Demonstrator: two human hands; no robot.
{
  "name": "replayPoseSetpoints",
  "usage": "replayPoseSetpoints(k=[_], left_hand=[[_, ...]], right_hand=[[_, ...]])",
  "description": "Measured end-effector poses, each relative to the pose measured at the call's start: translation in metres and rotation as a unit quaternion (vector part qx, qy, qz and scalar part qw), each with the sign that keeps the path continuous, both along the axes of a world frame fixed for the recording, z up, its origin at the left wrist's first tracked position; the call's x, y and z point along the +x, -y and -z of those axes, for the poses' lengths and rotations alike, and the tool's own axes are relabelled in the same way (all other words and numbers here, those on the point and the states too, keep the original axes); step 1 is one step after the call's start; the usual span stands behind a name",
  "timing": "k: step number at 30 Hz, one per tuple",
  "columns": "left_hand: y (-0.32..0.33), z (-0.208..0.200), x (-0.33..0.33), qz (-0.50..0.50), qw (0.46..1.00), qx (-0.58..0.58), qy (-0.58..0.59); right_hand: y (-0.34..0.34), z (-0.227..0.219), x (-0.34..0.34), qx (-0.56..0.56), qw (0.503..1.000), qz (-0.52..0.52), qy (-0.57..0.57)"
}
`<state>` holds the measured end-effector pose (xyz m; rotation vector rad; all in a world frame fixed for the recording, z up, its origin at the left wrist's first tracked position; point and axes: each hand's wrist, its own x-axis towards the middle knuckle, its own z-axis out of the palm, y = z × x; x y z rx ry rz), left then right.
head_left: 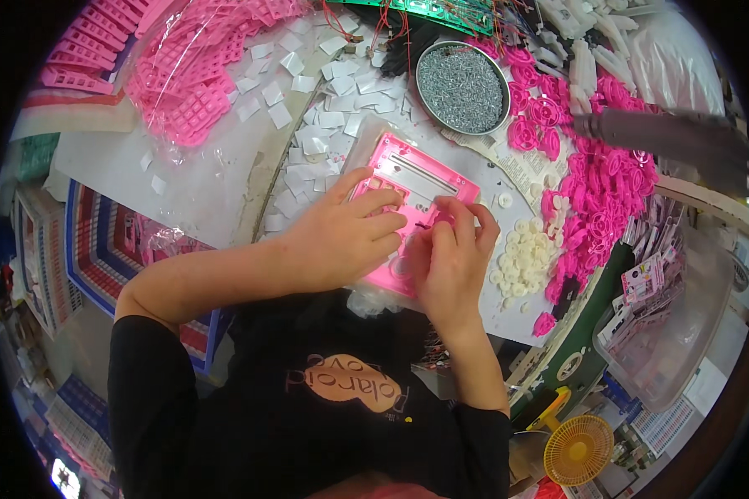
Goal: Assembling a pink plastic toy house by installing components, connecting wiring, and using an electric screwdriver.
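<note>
A pink plastic casing (pixel 453 176) with a silvery strip along its far part lies tilted on the worktable in front of me. Across its left side lies my left hand (pixel 345 234), fingers bent over the edge and gripping it. At the casing's right side is my right hand (pixel 451 262), its thumb and fingertips pinched together low over the surface. Something small and dark shows by those fingertips, too small to name. Both hands cover much of the casing's middle. Clear plastic film peeks out under its near end.
Beyond the casing stands a round metal tin (pixel 462 87) of small screws. White square pieces (pixel 316 145) are scattered to its left, pink keypad-like parts (pixel 187 100) farther left. Pink ring-shaped parts (pixel 595 208) and cream discs (pixel 524 258) are heaped right. A dark bar-like tool (pixel 666 133) juts in there.
</note>
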<state>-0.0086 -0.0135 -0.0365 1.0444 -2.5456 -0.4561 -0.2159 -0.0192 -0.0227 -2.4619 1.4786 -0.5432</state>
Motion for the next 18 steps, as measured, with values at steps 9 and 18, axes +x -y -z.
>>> replayPoseSetpoints(k=[9, 18], left_hand=[[0.138, -0.003, -0.018, -0.159, 0.977, -0.068, -0.127], [0.19, 0.023, -0.049, -0.121, 0.987, -0.102, 0.009]], right_hand=[[0.03, -0.017, -0.012, 0.001, 0.985, -0.005, 0.174], [0.188, -0.094, -0.124, -0.116, 0.825, 0.057, 0.55]])
